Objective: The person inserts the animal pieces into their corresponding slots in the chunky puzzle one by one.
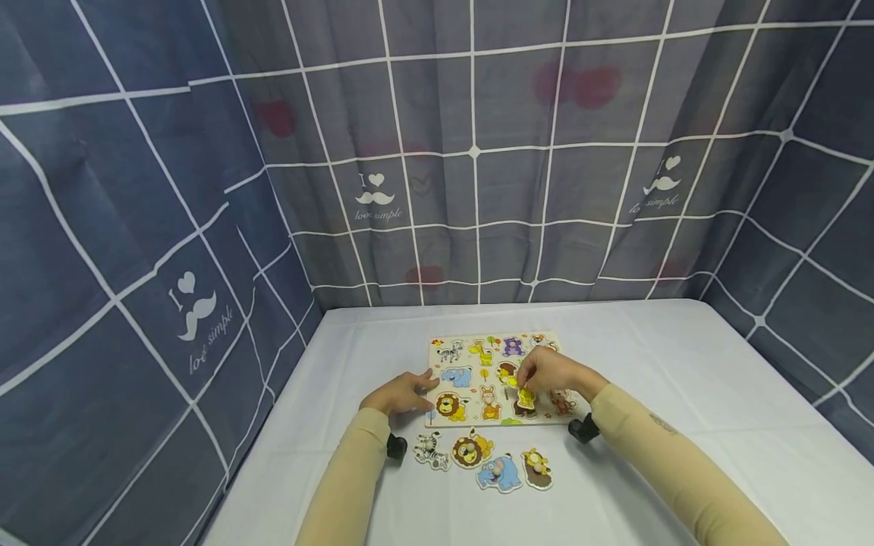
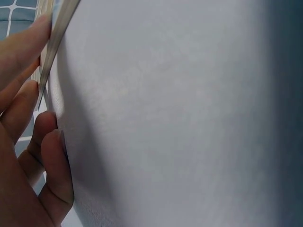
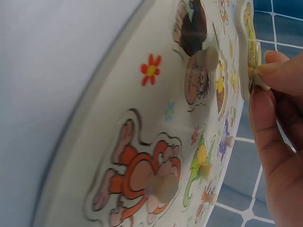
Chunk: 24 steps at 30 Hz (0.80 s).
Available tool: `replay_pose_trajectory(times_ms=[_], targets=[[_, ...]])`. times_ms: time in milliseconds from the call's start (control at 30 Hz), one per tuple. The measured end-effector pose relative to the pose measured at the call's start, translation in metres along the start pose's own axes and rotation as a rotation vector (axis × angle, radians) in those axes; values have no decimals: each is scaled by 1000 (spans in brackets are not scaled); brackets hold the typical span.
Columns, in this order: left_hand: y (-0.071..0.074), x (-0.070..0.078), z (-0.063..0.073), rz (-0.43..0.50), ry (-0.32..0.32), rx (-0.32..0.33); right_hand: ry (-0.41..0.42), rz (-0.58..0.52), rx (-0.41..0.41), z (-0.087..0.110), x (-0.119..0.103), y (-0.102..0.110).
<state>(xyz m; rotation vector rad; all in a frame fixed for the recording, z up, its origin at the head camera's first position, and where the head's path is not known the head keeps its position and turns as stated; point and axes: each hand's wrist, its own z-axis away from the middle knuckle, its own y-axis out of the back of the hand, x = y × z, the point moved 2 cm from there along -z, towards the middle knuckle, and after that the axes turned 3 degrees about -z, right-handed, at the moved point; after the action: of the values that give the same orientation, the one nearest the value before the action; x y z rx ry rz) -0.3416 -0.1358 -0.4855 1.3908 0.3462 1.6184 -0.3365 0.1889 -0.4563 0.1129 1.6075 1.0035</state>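
Note:
A wooden animal puzzle board (image 1: 471, 379) lies on the table. My right hand (image 1: 549, 369) pinches a yellow puzzle piece (image 1: 526, 400) by its knob, over the lower middle of the board. In the right wrist view, that piece (image 3: 248, 42) stands on edge above the board, with thumb and finger on the knob. My left hand (image 1: 401, 393) rests at the board's left edge, fingers extended; the left wrist view shows fingertips against the board's side (image 2: 59, 33). Lion (image 1: 451, 407), elephant (image 1: 456, 377) and zebra (image 1: 449, 351) pictures show on the board.
Loose zebra (image 1: 432, 451), lion (image 1: 472, 450), elephant (image 1: 499, 474) and hedgehog (image 1: 537, 469) pieces lie in front of the board. A knobbed monkey piece (image 3: 142, 182) sits in the board. A grey checked curtain (image 1: 437, 189) surrounds the white table (image 1: 655, 364).

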Motion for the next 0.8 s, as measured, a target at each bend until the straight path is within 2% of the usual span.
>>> replay_pose_trajectory(times_ms=[433,800], targets=[[2,2,-1,8,-21,-1,11,22,-12,-20,-4,-1],[-1,1,2,11,-1,-1,-65,17,-15,-31,-1,-3]])
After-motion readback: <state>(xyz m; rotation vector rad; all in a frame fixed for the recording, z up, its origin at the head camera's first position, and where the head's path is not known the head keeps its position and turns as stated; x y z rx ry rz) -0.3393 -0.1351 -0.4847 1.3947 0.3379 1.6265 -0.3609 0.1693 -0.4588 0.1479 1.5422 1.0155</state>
